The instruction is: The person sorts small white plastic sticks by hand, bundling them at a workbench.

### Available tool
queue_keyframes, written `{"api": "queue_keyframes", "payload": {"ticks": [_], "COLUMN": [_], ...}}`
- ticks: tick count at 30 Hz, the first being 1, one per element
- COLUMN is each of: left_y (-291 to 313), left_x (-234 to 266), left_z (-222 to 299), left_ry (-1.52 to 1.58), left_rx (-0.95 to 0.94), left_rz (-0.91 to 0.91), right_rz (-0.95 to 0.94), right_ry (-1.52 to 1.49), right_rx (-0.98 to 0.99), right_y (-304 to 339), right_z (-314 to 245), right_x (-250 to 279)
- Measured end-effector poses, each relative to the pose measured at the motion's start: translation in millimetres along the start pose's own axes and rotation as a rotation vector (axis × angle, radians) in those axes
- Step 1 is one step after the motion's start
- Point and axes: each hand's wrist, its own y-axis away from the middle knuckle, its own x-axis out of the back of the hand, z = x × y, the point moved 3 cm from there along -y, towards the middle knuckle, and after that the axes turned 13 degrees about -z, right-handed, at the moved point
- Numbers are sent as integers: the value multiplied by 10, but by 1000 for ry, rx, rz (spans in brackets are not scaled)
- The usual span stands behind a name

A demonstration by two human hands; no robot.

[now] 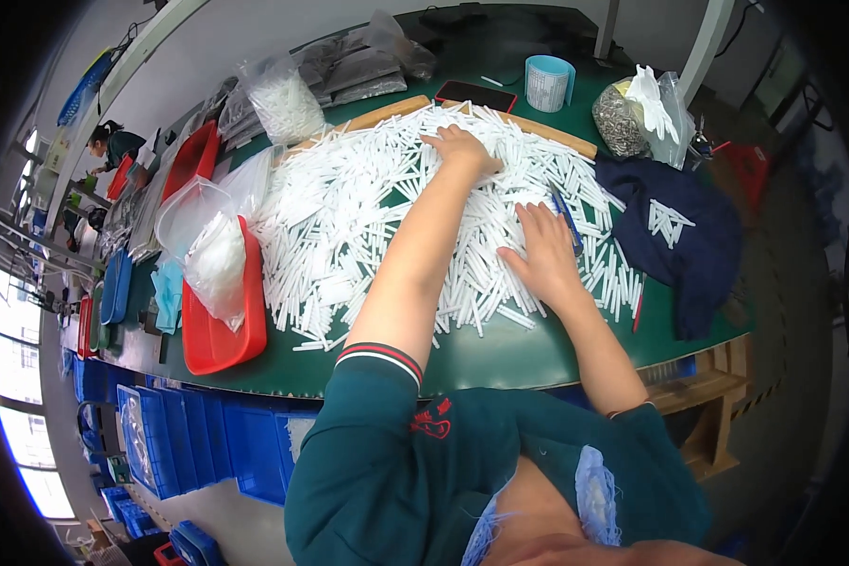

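Note:
A wide heap of thin white sticks, perhaps plastic tubes (349,203), covers the middle of the green table (481,363). My left hand (462,151) reaches to the far part of the heap, its fingers apart on the sticks. Closer to me, my right hand (547,257) rests on the heap's right side with fingers spread. Neither hand grips anything that I can see. Just beyond the right hand lies a slim blue tool (566,219), its kind unclear. The sticks under both palms are hidden.
Wooden bars (558,138) edge the heap's far side, near a dark phone (476,95) and a label roll (548,83). Left stands a red tray (224,351) holding a plastic bag (219,269). A navy cloth (674,274) and a filled bag (621,123) are at right.

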Motion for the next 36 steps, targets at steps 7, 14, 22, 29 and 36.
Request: {"api": "queue_keyframes", "payload": {"ticks": [7,14,22,29,36], "left_y": [86,338,545,830,893], "left_x": [-211,-382,-385,-736,-910], "left_z": [-144,-548,-1405,-1179,-1094], "left_ry": [49,-54,980,1730,1848], "left_rx": [-25,-164,-390,-580,-534], "left_rz": [29,241,250,-258,-357], "right_rz": [13,47,83,-42,-374], "right_ry": [-11,-33,-212,-430,-252], "right_rx": [42,80,254,462,547], "right_y": [-10,-48,-209,-910,-1052], "right_z": [30,4,-197,-656,-837], "right_x": [-49,-72,-49,-4,-121]}}
